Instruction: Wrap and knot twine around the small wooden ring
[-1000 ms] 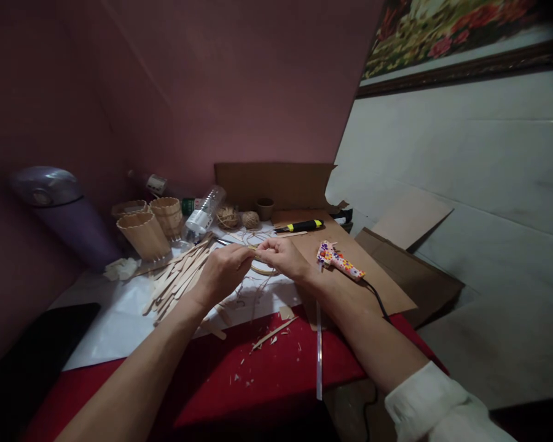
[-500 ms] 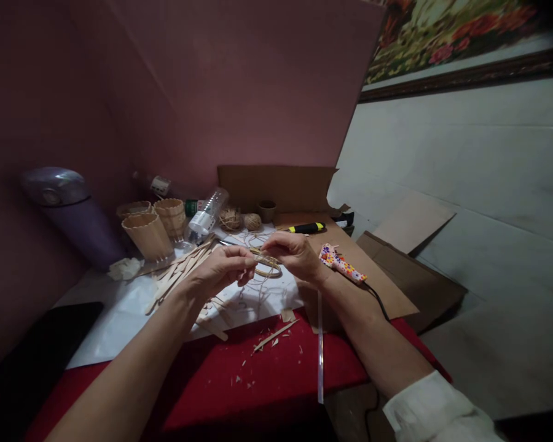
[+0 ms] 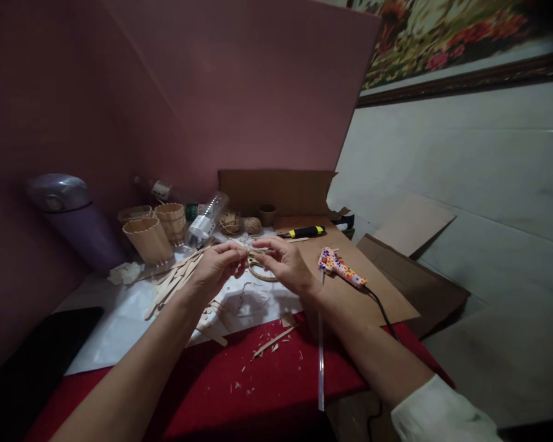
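Observation:
My left hand (image 3: pixel 223 263) is closed, thumb and fingertips pinched together above the white paper. Just to its right, my right hand (image 3: pixel 283 261) has its thumb and fingers bent inward, tips almost meeting those of the left. The thin jute twine between them is mostly hidden by the fingers. Behind and below the fingertips show the tan loop handles of what look like scissors (image 3: pixel 263 276). Farther back lie two balls of twine (image 3: pixel 252 226). Left of my left hand is a pile of wooden craft sticks (image 3: pixel 170 288).
A floral glue gun (image 3: pixel 341 267) and a yellow-black utility knife (image 3: pixel 306 232) lie on cardboard (image 3: pixel 378 301) at right. Scalloped wooden cups (image 3: pixel 147 238), a clear plastic bottle (image 3: pixel 207 218) and a purple flask (image 3: pixel 80 227) stand or lie at left. A clear strip (image 3: pixel 321 356) overhangs the red cloth (image 3: pixel 203 393).
My hands have come closer together, the right one moving left and turning its fingers inward. The loose twine strands that hung below the hands are now much less visible.

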`<state>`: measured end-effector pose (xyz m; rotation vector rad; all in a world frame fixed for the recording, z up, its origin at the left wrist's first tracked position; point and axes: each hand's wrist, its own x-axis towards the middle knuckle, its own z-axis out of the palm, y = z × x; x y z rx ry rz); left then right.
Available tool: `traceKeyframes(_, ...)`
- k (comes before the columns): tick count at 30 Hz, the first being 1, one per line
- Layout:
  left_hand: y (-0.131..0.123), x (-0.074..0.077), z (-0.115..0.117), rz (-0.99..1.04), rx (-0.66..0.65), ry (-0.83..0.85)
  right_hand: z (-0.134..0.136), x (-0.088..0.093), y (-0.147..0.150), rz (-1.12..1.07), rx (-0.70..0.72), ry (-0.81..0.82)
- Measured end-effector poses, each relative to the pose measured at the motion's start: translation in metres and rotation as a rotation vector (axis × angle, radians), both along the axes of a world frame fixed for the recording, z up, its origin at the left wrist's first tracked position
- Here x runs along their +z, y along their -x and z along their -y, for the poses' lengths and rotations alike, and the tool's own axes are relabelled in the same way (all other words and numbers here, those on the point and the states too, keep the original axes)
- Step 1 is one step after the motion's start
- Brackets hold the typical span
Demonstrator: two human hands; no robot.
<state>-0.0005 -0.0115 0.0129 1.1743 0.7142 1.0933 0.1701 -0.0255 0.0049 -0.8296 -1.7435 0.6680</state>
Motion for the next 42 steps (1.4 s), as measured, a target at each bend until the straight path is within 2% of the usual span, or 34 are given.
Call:
traceKeyframes(2,-0.002,-0.001,0.002,-0.062,-0.018,-0.054,0.002,-0.005,0.006,-0.081,0.085,0.198)
traceKeyframes(4,-0.003,0.000,0.003,-0.128,-0.003,-0.090,0.002,-0.008,0.008,-0.095,0.090,0.253)
traceKeyframes(8,-0.005,0.003,0.005,-0.260,0.046,-0.113,0.005,-0.004,0.002,0.144,-0.006,-0.012)
traceKeyframes(11,-0.004,0.005,0.006,-0.306,0.042,-0.122,0.004,-0.001,-0.004,0.348,0.003,-0.225)
traceKeyframes(16,-0.002,0.005,0.006,-0.425,0.036,-0.184,0.000,0.000,-0.009,0.529,-0.045,-0.439)
traceKeyframes(19,0.001,0.005,0.005,-0.542,0.040,-0.288,-0.001,0.000,-0.010,0.650,-0.095,-0.477)
traceKeyframes(24,0.004,0.004,0.006,-0.768,0.110,-0.690,-0.001,0.002,-0.013,0.709,-0.105,-0.391)
traceKeyframes(26,0.004,0.005,0.007,-0.815,0.133,-0.781,-0.002,0.003,-0.014,0.705,-0.072,-0.342)
traceKeyframes(27,0.004,0.005,0.007,-0.812,0.122,-0.782,-0.002,0.004,-0.015,0.696,-0.051,-0.324)
traceKeyframes(29,0.005,0.006,0.006,-0.740,0.041,-0.682,-0.001,0.006,-0.015,0.642,-0.010,-0.285)
traceKeyframes(32,0.007,0.008,0.006,-0.528,-0.160,-0.399,0.001,0.008,-0.014,0.465,0.025,-0.189)
traceKeyframes(34,0.006,0.010,0.007,-0.383,-0.238,-0.247,0.002,0.008,-0.013,0.356,0.050,-0.139)
traceKeyframes(38,0.003,0.010,0.011,-0.177,-0.250,-0.121,0.003,0.006,-0.011,0.269,0.075,-0.117)
traceKeyframes(42,0.002,0.007,0.010,-0.118,-0.233,-0.099,0.006,0.006,-0.011,0.257,0.033,-0.107)
